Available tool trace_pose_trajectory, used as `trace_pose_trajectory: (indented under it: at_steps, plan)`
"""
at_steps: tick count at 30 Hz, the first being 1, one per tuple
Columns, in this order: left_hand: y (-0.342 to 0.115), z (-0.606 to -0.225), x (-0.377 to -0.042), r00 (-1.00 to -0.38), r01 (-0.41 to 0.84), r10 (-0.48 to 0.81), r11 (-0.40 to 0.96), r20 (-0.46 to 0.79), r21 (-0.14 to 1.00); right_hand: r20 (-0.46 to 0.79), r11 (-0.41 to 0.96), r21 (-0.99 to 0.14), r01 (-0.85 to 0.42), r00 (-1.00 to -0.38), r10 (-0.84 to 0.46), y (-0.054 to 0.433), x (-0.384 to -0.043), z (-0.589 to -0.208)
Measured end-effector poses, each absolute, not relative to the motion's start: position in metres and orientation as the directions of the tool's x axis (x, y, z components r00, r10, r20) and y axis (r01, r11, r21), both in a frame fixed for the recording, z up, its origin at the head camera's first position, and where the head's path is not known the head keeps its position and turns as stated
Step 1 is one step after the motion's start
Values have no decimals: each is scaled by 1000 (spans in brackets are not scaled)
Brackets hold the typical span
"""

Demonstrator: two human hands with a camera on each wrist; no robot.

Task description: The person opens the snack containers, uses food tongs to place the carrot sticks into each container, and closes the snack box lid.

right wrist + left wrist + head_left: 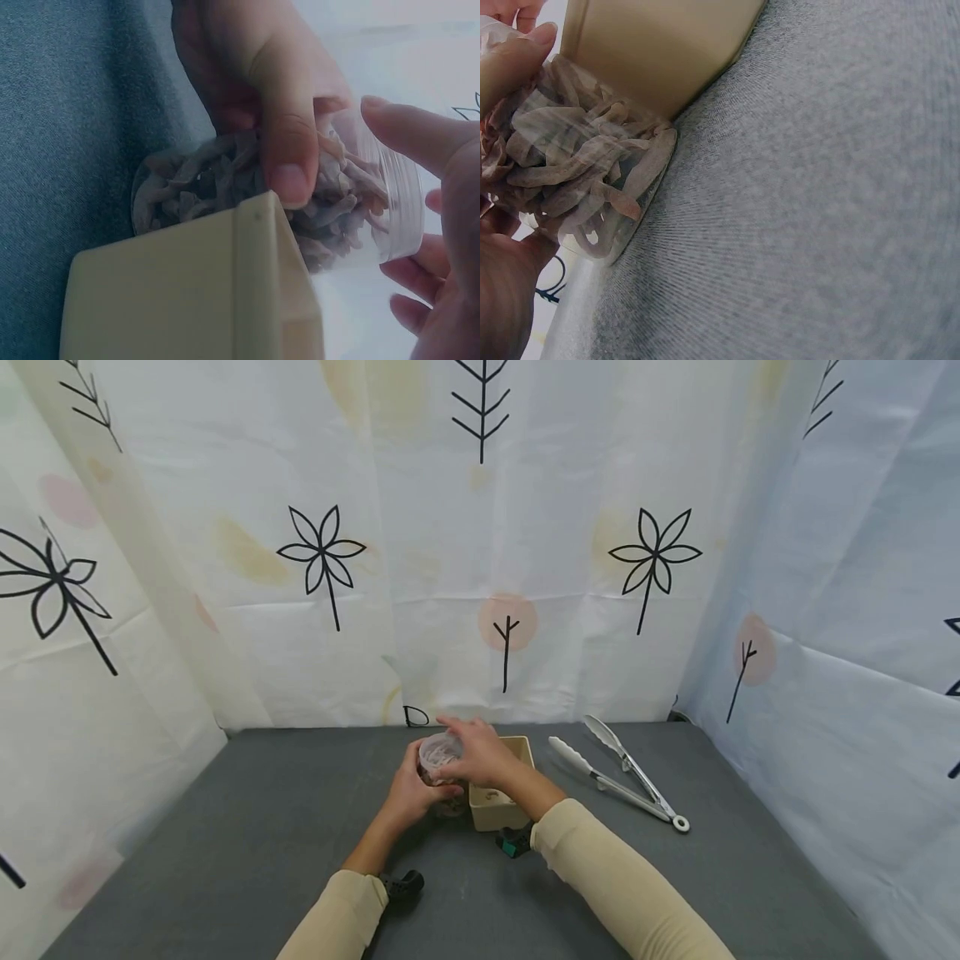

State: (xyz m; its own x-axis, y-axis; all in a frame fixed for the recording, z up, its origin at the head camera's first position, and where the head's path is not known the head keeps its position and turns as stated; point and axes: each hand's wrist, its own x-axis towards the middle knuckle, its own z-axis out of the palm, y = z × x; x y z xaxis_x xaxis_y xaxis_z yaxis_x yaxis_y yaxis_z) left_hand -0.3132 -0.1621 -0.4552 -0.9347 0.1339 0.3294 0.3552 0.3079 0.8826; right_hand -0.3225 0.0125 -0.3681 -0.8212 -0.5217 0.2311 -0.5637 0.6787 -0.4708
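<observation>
A clear plastic jar point(225, 180) full of greyish-brown dried strips leans in front of me, its lower end close over the table. My left hand point(408, 793) grips its side, the thumb lying across the wall in the right wrist view. Over the top, my right hand point(483, 756) holds the translucent ridged lid point(405, 202) between thumb and fingers. The left wrist view shows the strips through the jar wall point(592, 165). Right beside the jar stands a beige rectangular box point(498, 818), partly hidden under my right hand, with a few small pieces inside.
Tongs point(637, 789) with pale tips lie spread on the dark grey table point(300, 810), right of the box. Patterned white curtains point(420, 643) enclose the table at the back and both sides.
</observation>
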Motion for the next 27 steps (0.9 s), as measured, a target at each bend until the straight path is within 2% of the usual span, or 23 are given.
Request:
trace_pose_trajectory:
  at_steps: [8, 15, 19, 27]
  plan:
    - [-161, -453, -315, -932, 362, 109, 316, 345, 877, 273, 713, -437, -548, -836, -476, 10, -320, -369]
    - [-161, -454, -313, -935, 356, 131, 334, 331, 873, 268, 659, -459, -595, -801, -536, 22, -323, -368]
    - [-165, -452, -311, -943, 331, 146, 354, 298, 874, 290, 624, -472, -622, -778, -557, 40, -323, -366]
    - [-190, -445, -301, -945, 324, 200, 433, 261, 841, 347, 639, -467, -612, -791, -504, 104, -321, -366]
